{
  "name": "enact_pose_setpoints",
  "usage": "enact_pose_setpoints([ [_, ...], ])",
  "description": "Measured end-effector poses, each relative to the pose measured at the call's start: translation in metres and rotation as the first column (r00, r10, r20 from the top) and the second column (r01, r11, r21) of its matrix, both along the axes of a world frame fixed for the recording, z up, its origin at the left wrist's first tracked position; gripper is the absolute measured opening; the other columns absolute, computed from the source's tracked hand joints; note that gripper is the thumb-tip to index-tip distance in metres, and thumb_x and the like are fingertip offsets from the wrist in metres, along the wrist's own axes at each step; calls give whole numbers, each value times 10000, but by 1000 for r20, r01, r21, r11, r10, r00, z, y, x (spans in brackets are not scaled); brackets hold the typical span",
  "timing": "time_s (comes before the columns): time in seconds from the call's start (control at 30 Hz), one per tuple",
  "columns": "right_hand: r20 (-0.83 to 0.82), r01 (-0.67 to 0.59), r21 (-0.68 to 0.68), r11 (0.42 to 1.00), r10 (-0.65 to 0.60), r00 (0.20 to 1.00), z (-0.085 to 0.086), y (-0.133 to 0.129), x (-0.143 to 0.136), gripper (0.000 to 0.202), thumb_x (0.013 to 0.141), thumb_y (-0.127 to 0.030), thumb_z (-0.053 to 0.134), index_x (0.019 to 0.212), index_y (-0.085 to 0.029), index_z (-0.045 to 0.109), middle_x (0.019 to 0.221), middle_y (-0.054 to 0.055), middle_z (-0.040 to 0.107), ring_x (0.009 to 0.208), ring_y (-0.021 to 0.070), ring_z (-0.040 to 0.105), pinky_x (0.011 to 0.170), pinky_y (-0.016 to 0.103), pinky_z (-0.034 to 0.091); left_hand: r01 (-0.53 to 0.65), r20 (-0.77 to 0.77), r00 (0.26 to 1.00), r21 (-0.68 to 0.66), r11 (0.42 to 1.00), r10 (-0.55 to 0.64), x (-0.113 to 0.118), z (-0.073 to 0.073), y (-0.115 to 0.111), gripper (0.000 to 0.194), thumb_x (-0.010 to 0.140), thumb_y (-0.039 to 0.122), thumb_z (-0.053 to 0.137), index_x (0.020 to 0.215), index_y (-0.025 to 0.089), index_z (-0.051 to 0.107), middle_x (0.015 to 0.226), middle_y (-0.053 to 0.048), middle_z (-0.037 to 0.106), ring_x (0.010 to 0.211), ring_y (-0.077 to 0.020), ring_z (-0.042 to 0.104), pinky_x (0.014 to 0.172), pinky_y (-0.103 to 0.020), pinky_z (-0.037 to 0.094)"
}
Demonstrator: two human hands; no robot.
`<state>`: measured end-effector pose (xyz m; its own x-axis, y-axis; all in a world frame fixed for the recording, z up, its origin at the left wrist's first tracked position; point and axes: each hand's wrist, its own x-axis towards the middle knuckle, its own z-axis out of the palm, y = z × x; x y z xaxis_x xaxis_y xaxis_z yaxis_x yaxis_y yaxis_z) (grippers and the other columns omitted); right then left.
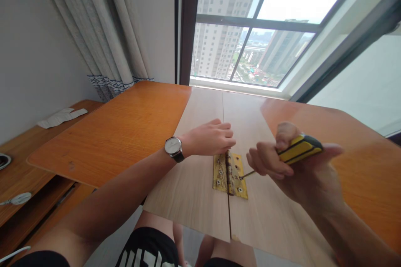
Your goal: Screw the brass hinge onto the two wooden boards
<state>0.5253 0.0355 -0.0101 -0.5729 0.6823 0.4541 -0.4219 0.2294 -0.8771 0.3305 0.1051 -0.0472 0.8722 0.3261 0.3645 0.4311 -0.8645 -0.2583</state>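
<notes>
A tarnished brass hinge (231,175) lies flat across the seam between two pale wood-grain boards (194,192). Several cross-head screws sit in its two leaves. My right hand (300,171) is wrapped round the yellow and black handle of a screwdriver (299,149). Its thin shaft slants down to the left, and the tip meets a screw on the hinge's right leaf. At the far end of the hinge, my left hand (213,137) is closed, knuckles up, resting on or just over the boards. Whatever its fingers may hold is hidden.
The boards lie on an orange-brown wooden table (144,129). Behind it stands a window (250,50), with a grey curtain (109,29) to the left. A lower wooden desk (19,150) on the left bears a crumpled white paper (61,117) and a white cable item (20,198).
</notes>
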Motion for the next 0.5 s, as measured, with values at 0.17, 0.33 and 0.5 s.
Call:
enact_pose_setpoints([
  [0.17, -24, 33, 76, 997, -31, 999, -1, 1, -1, 346, 931, -611, 578, 919, -267, 616, 660, -40, 472, 570, 121, 420, 576, 281, 387, 12, 43, 999, -65, 998, -9, 1, -1, 0, 266, 1024, 204, 479, 794, 177, 609, 883, -52, 673, 900, -198, 555, 789, -347, 373],
  [0.33, -56, -9, 3, 1000, 9, 998, 2, -2, -6, 383, 967, -624, 495, 927, -250, 566, 597, -80, 379, 487, 91, 263, 514, 247, 321, 123, 157, 984, -244, 962, -86, 6, -1, -6, 121, 996, 231, 552, 950, 176, 650, 966, -49, 685, 963, -195, 569, 855, -335, 409],
  [0.5, -20, -74, 43, 996, 74, 997, 5, -8, -10, 439, 1021, -616, 350, 871, -240, 521, 562, -80, 297, 476, 101, 246, 504, 255, 281, 272, 255, 952, -461, 845, -168, 15, -6, -13, 83, 957, 191, 594, 960, 194, 676, 961, -38, 698, 993, -191, 597, 905, -318, 445],
])
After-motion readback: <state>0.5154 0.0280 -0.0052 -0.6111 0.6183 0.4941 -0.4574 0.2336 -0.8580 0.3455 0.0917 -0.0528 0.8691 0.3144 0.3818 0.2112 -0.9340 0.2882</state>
